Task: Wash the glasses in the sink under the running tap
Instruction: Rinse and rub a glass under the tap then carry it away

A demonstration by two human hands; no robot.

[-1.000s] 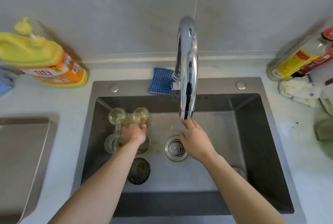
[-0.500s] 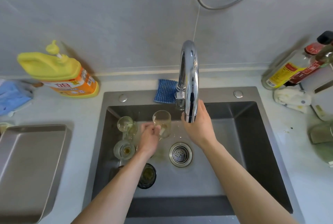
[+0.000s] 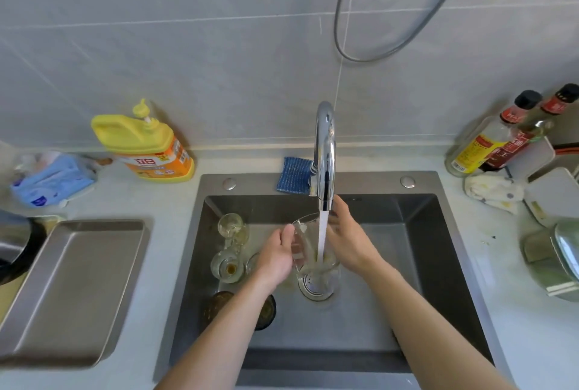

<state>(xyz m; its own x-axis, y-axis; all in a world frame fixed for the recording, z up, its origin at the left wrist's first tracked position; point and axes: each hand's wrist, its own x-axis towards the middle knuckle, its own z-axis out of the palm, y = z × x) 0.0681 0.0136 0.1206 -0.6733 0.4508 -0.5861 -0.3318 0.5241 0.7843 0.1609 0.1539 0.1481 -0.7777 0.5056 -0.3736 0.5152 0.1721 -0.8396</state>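
Tap (image 3: pixel 325 151) now runs, water (image 3: pixel 322 237) streaming into the drinking glass (image 3: pixel 304 244) your left hand (image 3: pixel 275 256) grips; right hand (image 3: pixel 349 240) just beside it, grip unclear.

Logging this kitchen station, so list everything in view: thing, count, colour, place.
sink: one, dark grey, set in the counter
tap: one, chrome, behind the sink, running
held glass: one, clear, under the stream
loose glasses: at least three, clear, sink's left side
dark glass: one, dark, under the left forearm
drain strainer: one, steel, sink floor
scouring pad: one, blue, behind the sink
detergent bottle: one, yellow and orange, back left
tray: one, steel, left counter
packet: one, blue, far left
sauce bottles: at least two, back right
cloth: one, white, right counter
hose: one, grey, wall
left hand: one, fingers grip the held glass
right hand: one, at the glass's right side; grip unclear
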